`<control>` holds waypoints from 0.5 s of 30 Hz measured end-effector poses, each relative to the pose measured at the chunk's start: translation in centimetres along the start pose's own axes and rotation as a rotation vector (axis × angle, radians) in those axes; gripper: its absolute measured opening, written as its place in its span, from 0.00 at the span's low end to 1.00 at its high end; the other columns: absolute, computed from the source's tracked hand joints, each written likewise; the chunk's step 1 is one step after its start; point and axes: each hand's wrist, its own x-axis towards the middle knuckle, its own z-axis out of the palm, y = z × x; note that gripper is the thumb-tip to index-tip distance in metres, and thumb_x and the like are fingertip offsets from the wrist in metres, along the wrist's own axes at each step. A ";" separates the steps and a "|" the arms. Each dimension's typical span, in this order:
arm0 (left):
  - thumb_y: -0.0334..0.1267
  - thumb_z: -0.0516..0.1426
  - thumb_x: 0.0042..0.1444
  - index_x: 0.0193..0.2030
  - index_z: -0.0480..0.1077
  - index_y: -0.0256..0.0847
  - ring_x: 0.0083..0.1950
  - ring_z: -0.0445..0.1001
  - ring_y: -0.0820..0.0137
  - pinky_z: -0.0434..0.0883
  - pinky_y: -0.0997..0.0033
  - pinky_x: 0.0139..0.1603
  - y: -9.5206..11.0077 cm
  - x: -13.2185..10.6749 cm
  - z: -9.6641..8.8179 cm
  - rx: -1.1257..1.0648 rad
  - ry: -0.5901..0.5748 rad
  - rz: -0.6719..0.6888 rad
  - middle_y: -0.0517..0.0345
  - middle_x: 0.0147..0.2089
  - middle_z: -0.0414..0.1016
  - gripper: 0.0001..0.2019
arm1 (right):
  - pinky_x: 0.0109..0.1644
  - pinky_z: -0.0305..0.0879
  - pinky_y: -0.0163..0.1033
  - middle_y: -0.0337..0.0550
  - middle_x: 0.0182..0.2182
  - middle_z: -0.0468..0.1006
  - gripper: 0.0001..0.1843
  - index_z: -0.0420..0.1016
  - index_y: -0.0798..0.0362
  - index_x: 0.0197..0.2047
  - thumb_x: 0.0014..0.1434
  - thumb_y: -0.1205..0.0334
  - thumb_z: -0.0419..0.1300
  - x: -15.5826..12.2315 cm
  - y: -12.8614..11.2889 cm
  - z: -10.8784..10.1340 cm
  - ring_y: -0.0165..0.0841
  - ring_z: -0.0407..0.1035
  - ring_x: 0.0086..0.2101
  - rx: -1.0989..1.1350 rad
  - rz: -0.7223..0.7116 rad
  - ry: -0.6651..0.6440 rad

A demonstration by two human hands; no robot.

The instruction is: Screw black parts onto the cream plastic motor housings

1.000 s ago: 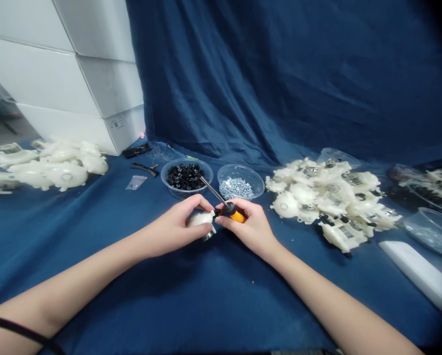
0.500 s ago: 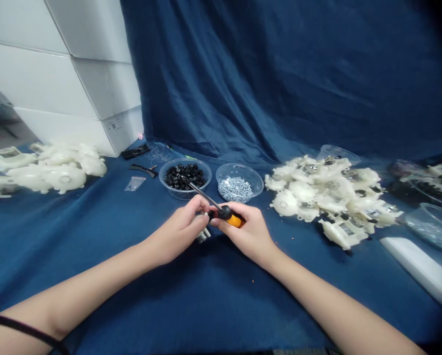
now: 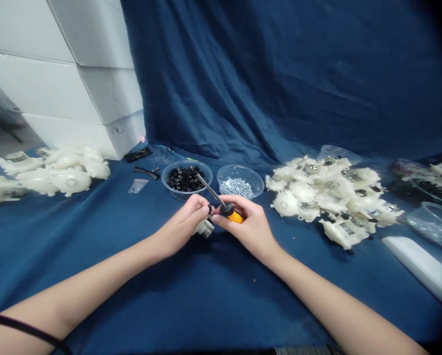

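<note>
Left hand [image 3: 184, 226] pinching a small white plastic part [image 3: 205, 228] at the fingertips, just beside the right hand [image 3: 250, 222], which is closed around an orange-and-black screwdriver [image 3: 232, 213], shaft slanting toward a bowl of black pieces [image 3: 174, 193], all held above a blue cloth-covered bench [image 3: 209, 301]

Glossy plastic is seen on the screwdriver handle [image 3: 234, 216], polished steel on its shaft [image 3: 209, 190], matt plastic on the cream part [image 3: 205, 228], and smooth cloth on the blue drape [image 3: 280, 74].

Silver screws [image 3: 237, 187] fill a clear plastic bowl [image 3: 240, 169].
</note>
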 end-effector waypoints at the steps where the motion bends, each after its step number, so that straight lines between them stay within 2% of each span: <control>1: 0.51 0.50 0.69 0.46 0.63 0.41 0.39 0.67 0.69 0.67 0.67 0.41 0.2 0.0 -0.1 -0.043 0.010 -0.016 0.55 0.44 0.69 0.14 | 0.47 0.75 0.40 0.41 0.40 0.83 0.16 0.80 0.50 0.48 0.56 0.57 0.71 0.1 -0.3 -0.5 0.36 0.78 0.41 -0.034 0.003 -0.008; 4: 0.49 0.48 0.70 0.47 0.63 0.40 0.38 0.69 0.70 0.68 0.68 0.39 0.9 -0.2 -0.2 -0.142 0.072 -0.013 0.53 0.49 0.71 0.14 | 0.45 0.73 0.41 0.40 0.38 0.81 0.13 0.80 0.49 0.47 0.61 0.54 0.67 0.0 -1.3 -2.5 0.35 0.76 0.38 -0.291 -0.017 -0.061; 6: 0.49 0.48 0.71 0.47 0.64 0.40 0.38 0.70 0.71 0.69 0.69 0.40 1.4 -0.4 -0.2 -0.184 0.128 0.032 0.53 0.51 0.71 0.14 | 0.40 0.71 0.40 0.38 0.34 0.78 0.20 0.72 0.46 0.58 0.64 0.52 0.63 -0.5 -1.3 -4.1 0.34 0.73 0.33 -0.474 -0.017 -0.109; 8: 0.48 0.49 0.71 0.48 0.64 0.40 0.39 0.70 0.71 0.70 0.70 0.40 1.7 -0.7 -0.2 -0.204 0.181 0.085 0.53 0.50 0.71 0.13 | 0.39 0.71 0.40 0.39 0.36 0.78 0.20 0.66 0.45 0.62 0.70 0.53 0.57 -1.0 -0.8 -5.6 0.34 0.73 0.34 -0.548 -0.039 -0.116; 11: 0.47 0.49 0.71 0.47 0.65 0.40 0.40 0.71 0.71 0.71 0.70 0.39 1.6 -0.9 0.0 -0.212 0.243 0.127 0.53 0.49 0.73 0.13 | 0.46 0.71 0.40 0.44 0.47 0.79 0.17 0.68 0.46 0.61 0.71 0.60 0.56 -1.5 0.3 -7.0 0.35 0.75 0.44 -0.613 -0.258 -0.122; 15: 0.45 0.50 0.72 0.48 0.65 0.40 0.41 0.71 0.72 0.72 0.71 0.39 1.3 -1.1 0.2 -0.182 0.341 0.205 0.53 0.49 0.73 0.11 | 0.45 0.71 0.35 0.42 0.45 0.81 0.24 0.72 0.46 0.62 0.65 0.69 0.63 -1.7 0.8 -7.9 0.30 0.76 0.40 -0.699 -0.591 -0.058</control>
